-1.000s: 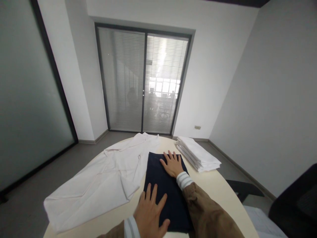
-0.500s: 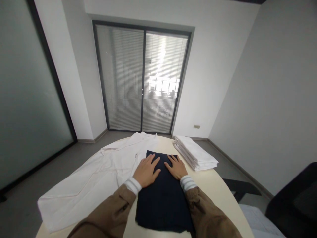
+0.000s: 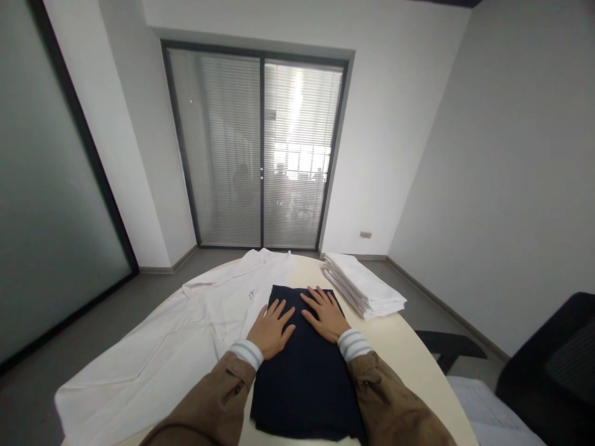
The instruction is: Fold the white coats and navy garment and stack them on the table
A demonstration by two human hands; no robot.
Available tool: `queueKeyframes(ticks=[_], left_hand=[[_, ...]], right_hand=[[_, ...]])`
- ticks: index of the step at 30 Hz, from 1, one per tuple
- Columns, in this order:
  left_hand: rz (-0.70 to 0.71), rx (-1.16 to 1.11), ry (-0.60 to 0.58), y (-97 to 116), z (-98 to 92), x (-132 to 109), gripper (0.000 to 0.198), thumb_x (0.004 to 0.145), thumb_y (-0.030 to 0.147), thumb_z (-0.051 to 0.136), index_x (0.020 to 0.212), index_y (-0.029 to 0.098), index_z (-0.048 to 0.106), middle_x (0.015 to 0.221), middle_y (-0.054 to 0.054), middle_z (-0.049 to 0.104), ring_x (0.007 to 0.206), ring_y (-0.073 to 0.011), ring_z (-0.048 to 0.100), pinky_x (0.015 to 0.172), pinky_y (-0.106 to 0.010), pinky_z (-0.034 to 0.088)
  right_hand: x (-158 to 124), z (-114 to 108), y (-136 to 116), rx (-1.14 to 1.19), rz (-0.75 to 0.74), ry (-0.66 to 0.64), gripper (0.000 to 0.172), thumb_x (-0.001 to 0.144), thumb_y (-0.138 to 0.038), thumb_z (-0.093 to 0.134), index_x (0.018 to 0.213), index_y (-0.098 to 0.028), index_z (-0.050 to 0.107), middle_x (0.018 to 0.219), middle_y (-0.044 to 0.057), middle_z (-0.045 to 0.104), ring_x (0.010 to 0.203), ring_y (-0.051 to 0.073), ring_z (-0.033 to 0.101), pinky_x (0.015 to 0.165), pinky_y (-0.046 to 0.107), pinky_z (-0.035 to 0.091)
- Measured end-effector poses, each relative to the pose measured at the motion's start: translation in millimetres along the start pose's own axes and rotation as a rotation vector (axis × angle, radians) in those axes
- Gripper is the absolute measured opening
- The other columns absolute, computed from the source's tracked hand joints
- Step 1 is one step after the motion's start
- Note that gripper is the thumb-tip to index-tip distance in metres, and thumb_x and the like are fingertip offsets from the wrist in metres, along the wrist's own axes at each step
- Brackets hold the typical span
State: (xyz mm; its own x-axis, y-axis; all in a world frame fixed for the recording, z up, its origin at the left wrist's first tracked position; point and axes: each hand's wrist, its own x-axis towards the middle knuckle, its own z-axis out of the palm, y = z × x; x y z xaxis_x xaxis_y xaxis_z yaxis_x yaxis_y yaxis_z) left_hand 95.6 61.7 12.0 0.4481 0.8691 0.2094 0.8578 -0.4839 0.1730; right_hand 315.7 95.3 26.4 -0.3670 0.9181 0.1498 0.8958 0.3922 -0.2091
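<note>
A folded dark navy cloth (image 3: 307, 384), perhaps a garment, lies flat on the table in front of me. My left hand (image 3: 272, 329) rests on its upper left part, palm down with the fingers spread. Near the far right corner of the same cloth, my right hand (image 3: 325, 314) lies flat, its fingers also apart. Neither hand grips anything. Spread out to the left is a white garment (image 3: 153, 353), which reaches close to the navy cloth and partly passes under my left sleeve.
A stack of folded white cloths (image 3: 365, 285) sits at the table's far right. The pale round table (image 3: 409, 365) has a black chair (image 3: 548, 365) to its right, with white cloth (image 3: 483, 402) on the seat. Glass doors with blinds (image 3: 260, 148) stand beyond.
My left hand has slid slightly toward me over the navy cloth. My right hand has shifted a little to the left, fingers still spread. The whole view has turned slightly.
</note>
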Motion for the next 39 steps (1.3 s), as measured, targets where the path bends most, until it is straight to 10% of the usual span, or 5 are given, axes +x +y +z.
queueKeyframes(ticks=[8,19,33,39], left_hand=[[-0.103,0.0,-0.007,1,2.9,-2,0.056,0.098,0.048,0.036,0.148,0.024,0.041,0.158,-0.014,0.03,0.147,-0.0294,0.024,0.116,-0.054,0.016],[-0.272,0.005,0.105,-3,3.7,-5,0.06,0.095,0.051,0.042,0.142,0.016,0.049,0.149,-0.02,0.043,0.141,-0.0389,0.033,0.115,-0.054,0.019],[-0.491,-1.079,0.227,-26,3.6,15,0.065,0.086,0.022,0.067,0.142,0.008,0.038,0.121,-0.021,0.066,0.096,-0.0237,0.071,0.087,-0.038,0.056],[-0.362,-1.228,0.185,-21,2.5,14,0.042,0.075,0.015,0.066,0.117,0.011,0.067,0.103,-0.01,0.075,0.1,-0.0279,0.069,0.092,-0.04,0.054]], right_hand=[[7,15,16,-0.004,0.465,-0.059,0.066,0.096,-0.063,0.024,0.152,-0.03,0.032,0.163,0.005,0.02,0.149,0.029,0.016,0.117,0.05,0.015],[-35,12,25,-0.057,0.436,-0.071,0.074,0.092,-0.07,0.029,0.155,-0.03,0.023,0.162,0.01,0.021,0.149,0.03,0.014,0.118,0.049,0.009],[-35,12,26,-0.014,0.433,-0.066,0.07,0.094,-0.066,0.028,0.154,-0.03,0.026,0.162,0.008,0.021,0.149,0.027,0.015,0.118,0.051,0.008],[-36,13,26,0.012,0.429,-0.032,0.072,0.094,-0.065,0.031,0.155,-0.027,0.024,0.161,0.008,0.024,0.149,0.027,0.017,0.119,0.05,0.01]])
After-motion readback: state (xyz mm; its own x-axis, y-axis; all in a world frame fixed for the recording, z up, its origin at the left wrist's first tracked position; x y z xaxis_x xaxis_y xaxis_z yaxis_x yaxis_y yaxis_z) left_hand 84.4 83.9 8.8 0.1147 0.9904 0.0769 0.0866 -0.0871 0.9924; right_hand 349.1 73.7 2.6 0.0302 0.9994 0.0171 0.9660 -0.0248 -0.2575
